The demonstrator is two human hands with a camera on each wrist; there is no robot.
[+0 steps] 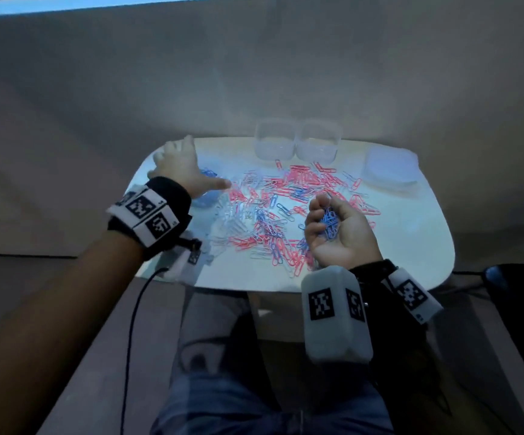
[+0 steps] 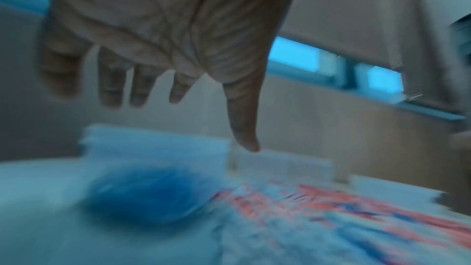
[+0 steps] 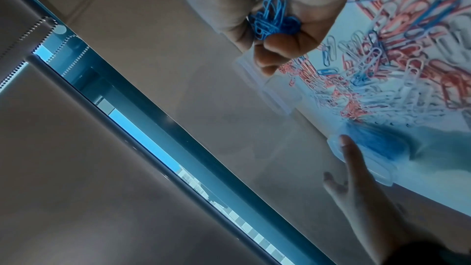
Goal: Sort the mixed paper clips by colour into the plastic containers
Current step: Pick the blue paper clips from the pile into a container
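Note:
A heap of red, white and blue paper clips covers the middle of the small white table. My right hand is turned palm up over the heap's right side, fingers curled round a bunch of blue clips. My left hand hovers with straight spread fingers over a clear container of blue clips at the table's left; it holds nothing. Two clear containers stand at the far edge.
A stack of clear lids lies at the table's far right. A black cable hangs from my left wrist past the table's near left edge. My legs are under the near edge.

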